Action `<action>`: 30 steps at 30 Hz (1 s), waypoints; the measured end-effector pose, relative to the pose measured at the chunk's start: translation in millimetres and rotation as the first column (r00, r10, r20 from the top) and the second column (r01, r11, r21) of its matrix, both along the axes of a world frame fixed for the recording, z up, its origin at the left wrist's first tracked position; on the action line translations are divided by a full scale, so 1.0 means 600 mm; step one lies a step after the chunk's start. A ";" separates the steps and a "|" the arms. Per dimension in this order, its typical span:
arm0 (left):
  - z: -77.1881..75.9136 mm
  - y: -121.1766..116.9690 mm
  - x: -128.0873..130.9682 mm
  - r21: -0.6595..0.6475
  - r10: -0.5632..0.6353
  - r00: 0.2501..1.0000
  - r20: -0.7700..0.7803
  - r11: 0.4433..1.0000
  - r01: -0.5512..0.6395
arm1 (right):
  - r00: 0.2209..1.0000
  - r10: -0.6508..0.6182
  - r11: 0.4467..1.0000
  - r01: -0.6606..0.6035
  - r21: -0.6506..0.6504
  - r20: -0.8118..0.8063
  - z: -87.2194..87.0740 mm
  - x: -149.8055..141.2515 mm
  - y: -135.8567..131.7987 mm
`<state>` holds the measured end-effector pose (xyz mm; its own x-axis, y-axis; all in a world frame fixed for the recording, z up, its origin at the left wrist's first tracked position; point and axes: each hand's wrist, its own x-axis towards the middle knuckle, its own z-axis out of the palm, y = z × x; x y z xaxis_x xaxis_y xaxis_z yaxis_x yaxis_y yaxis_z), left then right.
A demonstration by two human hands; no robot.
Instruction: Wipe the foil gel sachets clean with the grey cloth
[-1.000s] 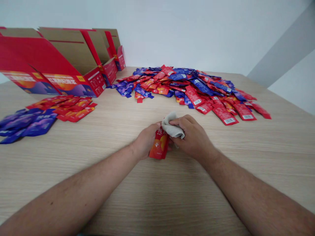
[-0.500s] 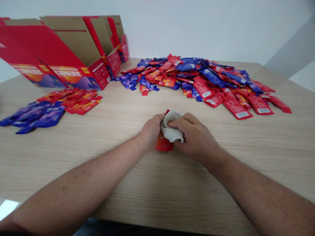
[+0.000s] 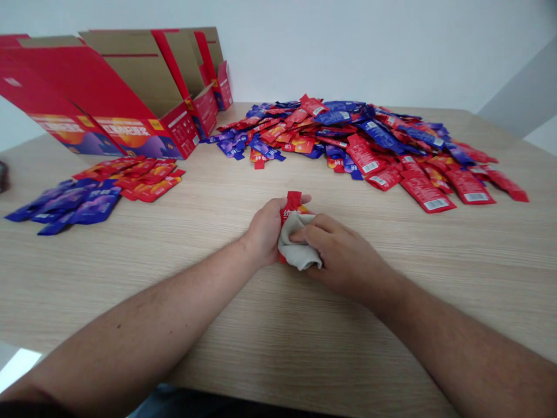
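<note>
My left hand (image 3: 266,231) is closed on a red and orange pouch (image 3: 293,201) with white print, held above the wooden table with its narrow tab end pointing away from me. A folded pale grey cloth (image 3: 299,248) lies pressed against the front of the pouch, covering its middle and most of its lower part. My right hand (image 3: 337,244) pinches the cloth, its fingertips pushed into the folds. Some fingers of my left hand are hidden behind the pouch.
Across the back of the table (image 3: 243,325) spreads a large heap of red and blue pouches (image 3: 339,136). To the left lie a red row (image 3: 152,180) and a blue row (image 3: 82,203) of pouches. Behind them stand several open red cartons (image 3: 143,136). A dark object (image 3: 3,177) shows at the left edge.
My right hand has slid the cloth down the pouch toward its near end, uncovering the tab at the top. The view has tilted and shifted slightly. My left hand keeps its hold.
</note>
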<state>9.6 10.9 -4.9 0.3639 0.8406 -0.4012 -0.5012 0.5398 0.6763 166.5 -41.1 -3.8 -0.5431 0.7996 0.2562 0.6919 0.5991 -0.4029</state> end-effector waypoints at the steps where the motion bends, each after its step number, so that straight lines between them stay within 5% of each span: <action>1: -0.001 0.001 0.000 0.000 0.017 1.000 0.003 1.000 -0.017 | 0.999 -0.033 0.999 0.033 -0.006 -0.003 0.001 0.000 0.000; 8: -0.001 -0.004 0.005 -0.009 0.048 0.999 -0.022 0.999 -0.048 | 1.000 -0.016 1.000 0.016 -0.011 0.001 0.002 0.003 -0.001; 13: 0.009 -0.005 0.010 -0.080 0.069 0.995 0.068 0.995 -0.064 | 0.987 -0.123 0.992 0.125 0.007 -0.104 -0.009 0.012 0.013; 19: 0.020 -0.010 0.002 -0.094 -0.038 0.971 0.236 0.994 0.061 | 0.924 -0.233 0.968 0.252 0.022 -0.302 -0.017 0.007 0.022; 26: 0.008 -0.033 0.032 -0.074 0.055 0.997 0.050 0.996 -0.052 | 0.821 -0.387 0.919 0.379 -0.106 -0.420 -0.018 0.005 0.035; 30: -0.001 -0.028 0.032 -0.072 0.162 0.987 0.001 0.984 -0.162 | 0.911 -0.237 0.969 0.247 -0.014 -0.339 -0.012 0.007 0.025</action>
<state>29.0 -5.9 -5.6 0.2282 0.8581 -0.4600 -0.5907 0.4976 0.6352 170.8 -25.9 -10.9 -0.2123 0.8851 0.4142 0.6442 0.4455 -0.6217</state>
